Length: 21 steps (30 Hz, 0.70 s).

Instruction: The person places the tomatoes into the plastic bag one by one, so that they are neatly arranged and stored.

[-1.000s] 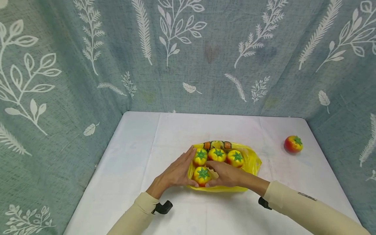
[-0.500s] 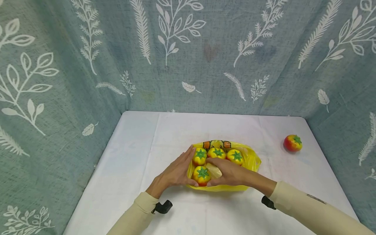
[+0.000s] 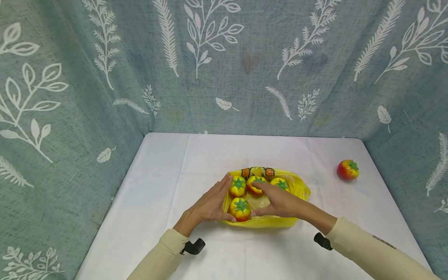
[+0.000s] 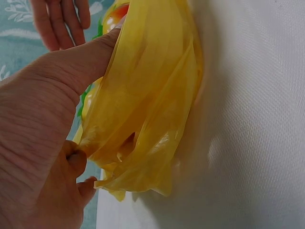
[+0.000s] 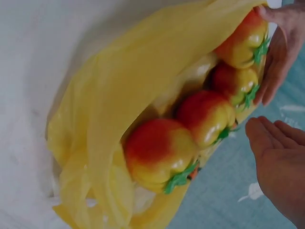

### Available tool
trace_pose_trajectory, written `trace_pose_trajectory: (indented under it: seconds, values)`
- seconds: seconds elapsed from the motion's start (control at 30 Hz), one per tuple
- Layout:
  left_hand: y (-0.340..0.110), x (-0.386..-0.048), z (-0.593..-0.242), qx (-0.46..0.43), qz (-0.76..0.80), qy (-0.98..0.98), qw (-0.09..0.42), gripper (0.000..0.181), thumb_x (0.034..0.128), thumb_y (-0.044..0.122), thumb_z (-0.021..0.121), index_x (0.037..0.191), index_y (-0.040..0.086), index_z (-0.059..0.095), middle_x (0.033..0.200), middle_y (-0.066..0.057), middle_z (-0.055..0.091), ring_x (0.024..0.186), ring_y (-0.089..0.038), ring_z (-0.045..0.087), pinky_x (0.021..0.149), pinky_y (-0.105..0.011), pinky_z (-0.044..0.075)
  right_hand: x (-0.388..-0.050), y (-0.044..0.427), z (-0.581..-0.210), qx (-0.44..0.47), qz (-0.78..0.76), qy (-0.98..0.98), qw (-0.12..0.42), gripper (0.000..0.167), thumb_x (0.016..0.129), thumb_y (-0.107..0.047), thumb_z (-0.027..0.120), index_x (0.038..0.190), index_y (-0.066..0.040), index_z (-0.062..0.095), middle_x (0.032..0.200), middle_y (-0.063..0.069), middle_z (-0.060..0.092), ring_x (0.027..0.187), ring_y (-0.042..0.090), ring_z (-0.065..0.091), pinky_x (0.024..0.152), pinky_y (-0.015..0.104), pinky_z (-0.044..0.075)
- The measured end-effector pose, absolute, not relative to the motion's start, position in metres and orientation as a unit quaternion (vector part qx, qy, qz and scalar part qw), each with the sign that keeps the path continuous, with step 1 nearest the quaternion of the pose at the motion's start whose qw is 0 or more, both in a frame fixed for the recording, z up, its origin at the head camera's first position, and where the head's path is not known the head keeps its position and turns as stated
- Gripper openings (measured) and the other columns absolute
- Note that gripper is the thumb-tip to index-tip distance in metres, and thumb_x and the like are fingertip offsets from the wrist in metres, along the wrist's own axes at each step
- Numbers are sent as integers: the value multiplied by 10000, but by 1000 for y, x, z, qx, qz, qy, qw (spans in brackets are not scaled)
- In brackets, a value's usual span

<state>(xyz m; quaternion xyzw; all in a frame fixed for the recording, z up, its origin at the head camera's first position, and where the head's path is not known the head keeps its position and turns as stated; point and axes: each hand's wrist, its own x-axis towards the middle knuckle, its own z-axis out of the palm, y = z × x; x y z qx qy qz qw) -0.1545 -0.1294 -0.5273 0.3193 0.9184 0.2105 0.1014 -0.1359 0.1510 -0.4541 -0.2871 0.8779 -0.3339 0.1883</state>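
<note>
A yellow plastic bag (image 3: pixel 273 223), its mouth spread wide, lies on the table. Several red-and-yellow toy tomatoes with green star-shaped tops sit inside, including a front-left tomato (image 3: pixel 240 210) and a back-left tomato (image 3: pixel 237 187). My left hand (image 3: pixel 211 205) holds the bag's left edge; its thumb (image 4: pixel 90 59) hooks over the rim in the left wrist view, while other fingers curl against the plastic. Over the bag's right half hovers my right hand (image 3: pixel 281 203), thumb and fingers apart with nothing between them. It partly hides the back-middle tomato (image 3: pixel 251 190) and the back-right tomato (image 3: pixel 280 183).
One loose toy tomato (image 3: pixel 348 170) rests at the table's far right. A white cloth (image 3: pixel 168 175) covers the table. Blue-green curtains (image 3: pixel 245 97) with white leaf prints stand behind it and along both sides.
My right hand has drawn back rightward, away from the front-left tomato, and widened its thumb-finger gap. My left hand has stayed at the bag's edge.
</note>
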Motion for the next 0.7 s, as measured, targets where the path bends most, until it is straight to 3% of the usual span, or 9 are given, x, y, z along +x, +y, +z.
trace_pose_trajectory:
  seconds: [0.4,0.7]
  values:
    - [-130,-155,-528,316,214,919,102,1358,708,641,837,1628,55,26,1698,-125,-22,1546,-251,100,1242,-407,142,-159,181,-451,-226,-363,892,146,937,870,-456,789,1526,50,351,1526,246,431,1364,441,451,1103,581,396]
    - [-129,-155,-527,317,209,919,102,1359,708,644,835,1627,49,30,1698,-133,-17,1546,-259,109,1242,-412,146,-178,221,-446,-153,-400,897,112,924,896,-396,779,1547,45,295,1566,278,347,1407,492,363,1141,569,332]
